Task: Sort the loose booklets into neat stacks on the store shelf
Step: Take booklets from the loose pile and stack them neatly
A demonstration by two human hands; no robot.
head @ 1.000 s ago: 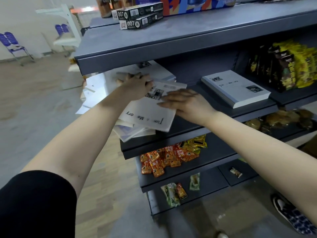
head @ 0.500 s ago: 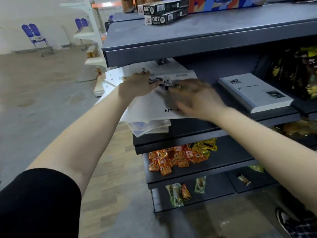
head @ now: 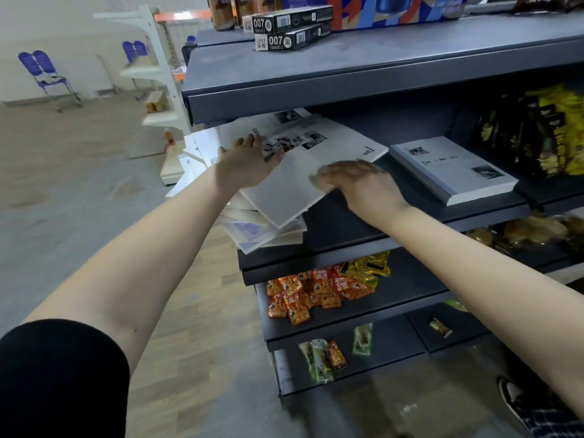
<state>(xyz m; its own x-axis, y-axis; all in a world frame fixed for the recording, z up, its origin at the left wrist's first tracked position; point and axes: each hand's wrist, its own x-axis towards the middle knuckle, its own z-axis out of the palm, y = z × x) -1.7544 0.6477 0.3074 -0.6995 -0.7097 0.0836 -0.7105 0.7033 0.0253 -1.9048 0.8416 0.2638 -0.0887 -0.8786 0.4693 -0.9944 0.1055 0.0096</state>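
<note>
Two hands on the loose pile of booklets [head: 252, 232], which sprawls at the left end of the dark shelf [head: 347, 238], corners overhanging its front edge. Left hand [head: 248, 164] lies flat, fingers spread, pressing on printed covers. Right hand [head: 363, 184] sits on the top booklet [head: 284, 197]; fingertips blurred, so grip or mere touch cannot be told. Neat stack [head: 452, 169] lies to the right, well apart. Pile's far edge hidden under the upper shelf [head: 347, 80].
</note>
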